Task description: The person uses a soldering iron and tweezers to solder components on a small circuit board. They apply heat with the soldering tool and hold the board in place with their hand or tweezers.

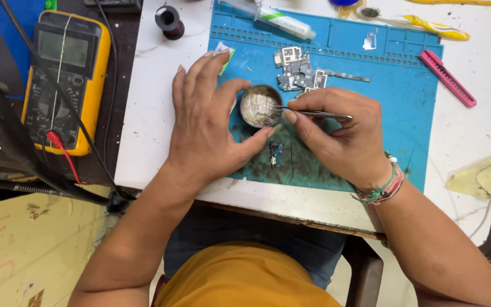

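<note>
— Orange cloth [240, 278] is filling the bottom edge, closest to the lens, with both forearms reaching up from it onto the counter [160, 85]. What is sitting off to the left?

— Out on the far left a yellow multimeter [66, 79] is lying on a dark surface, with a red probe lead [63, 150] and black cables trailing across it. A small black spool [170, 21] is standing near the counter's top edge.

— And the left hand [206, 128]?

— It is resting palm down, fingers spread and loosely curved, with thumb and forefinger cupping the left side of a small round metal tin [257, 106]. The tin is sitting on the blue work mat [393, 108], near its left half, above a sooty dark patch [291, 165].

— Is anything crowding the tin?

— Just above and to its right a bare circuit board [298, 71] is lying on the mat. A tiny dark part [275, 152] is lying below the tin, between the two hands.

— The right hand [342, 139]?

— It is pinching metal tweezers [308, 111] closed between thumb and fingers, the tips reaching left over the tin's rim. Beaded bracelets [385, 187] are circling the wrist.

— Farther right?

— A white syringe tube [279, 20] is lying along the mat's top, a yellow-handled brush [421, 24] is lying beyond it, and a pink strip tool [447, 78] is lying slantwise at the mat's right edge.
</note>
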